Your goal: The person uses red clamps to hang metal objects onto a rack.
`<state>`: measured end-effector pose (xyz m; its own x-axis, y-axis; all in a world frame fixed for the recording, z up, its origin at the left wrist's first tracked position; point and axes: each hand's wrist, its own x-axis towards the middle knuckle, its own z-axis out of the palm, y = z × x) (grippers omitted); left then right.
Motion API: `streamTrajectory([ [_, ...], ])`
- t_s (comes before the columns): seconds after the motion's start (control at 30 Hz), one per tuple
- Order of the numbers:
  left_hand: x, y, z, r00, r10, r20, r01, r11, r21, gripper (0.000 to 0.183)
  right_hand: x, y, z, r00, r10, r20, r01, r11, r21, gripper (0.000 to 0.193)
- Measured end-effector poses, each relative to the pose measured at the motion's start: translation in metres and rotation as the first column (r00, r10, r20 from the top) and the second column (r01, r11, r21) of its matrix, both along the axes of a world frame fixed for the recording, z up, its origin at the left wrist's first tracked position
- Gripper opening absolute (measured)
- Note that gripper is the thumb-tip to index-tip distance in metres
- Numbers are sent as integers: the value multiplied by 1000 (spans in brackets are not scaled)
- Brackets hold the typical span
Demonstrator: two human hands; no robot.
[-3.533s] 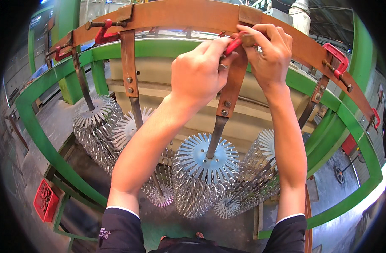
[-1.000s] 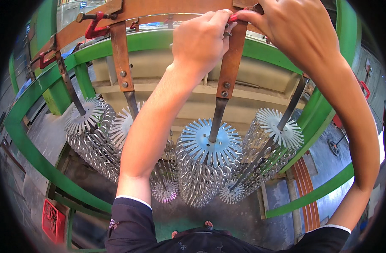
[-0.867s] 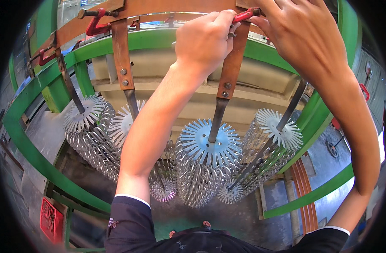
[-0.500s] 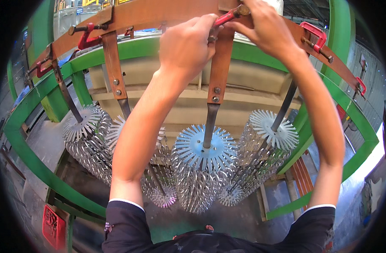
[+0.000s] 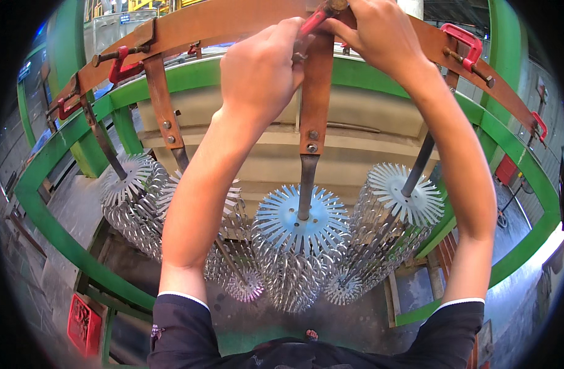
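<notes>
At the top middle, a red C-clamp [image 5: 314, 22] sits where a flat copper-coloured hanger bar [image 5: 317, 92] meets a long crossbar [image 5: 232, 21]. My left hand [image 5: 257, 64] is closed around the clamp's frame. Beside the clamp's bolt end, my right hand [image 5: 383, 37] is curled with thumb and fingers round it; its fingertips are partly cut off by the picture's edge. Below, the hanger bar is bolted to a dark rod [image 5: 306, 184] bearing a slotted bluish disc [image 5: 301, 216], from which many small metal pieces [image 5: 297, 277] hang in a dense bundle.
Similar racks hang on both sides, with discs at the left [image 5: 128, 178] and right [image 5: 405, 194]. Other red clamps [image 5: 125, 64] grip the crossbar. A green frame [image 5: 54, 234] curves round the racks before a beige tank [image 5: 245, 123]. A red tray [image 5: 84, 326] is at lower left.
The view has shifted slightly, so the racks sit a little lower. Both hands stay at the same clamp, appearing slightly farther left and up.
</notes>
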<state>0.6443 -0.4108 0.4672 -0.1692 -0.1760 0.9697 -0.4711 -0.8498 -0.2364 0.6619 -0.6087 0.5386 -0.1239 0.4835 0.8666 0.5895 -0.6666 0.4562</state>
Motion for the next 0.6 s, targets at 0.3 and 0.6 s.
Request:
streamTrajectory([
  [0.3,5,3,-2,996,-65,-64,61,997,-51,28,-96,-2,21,940,-98,328,251,848,-466,21],
  [0.6,-15,-4,3,997,-69,-20,69,998,5,10,-113,10,13,673,-474,568,708,636,-307,31],
])
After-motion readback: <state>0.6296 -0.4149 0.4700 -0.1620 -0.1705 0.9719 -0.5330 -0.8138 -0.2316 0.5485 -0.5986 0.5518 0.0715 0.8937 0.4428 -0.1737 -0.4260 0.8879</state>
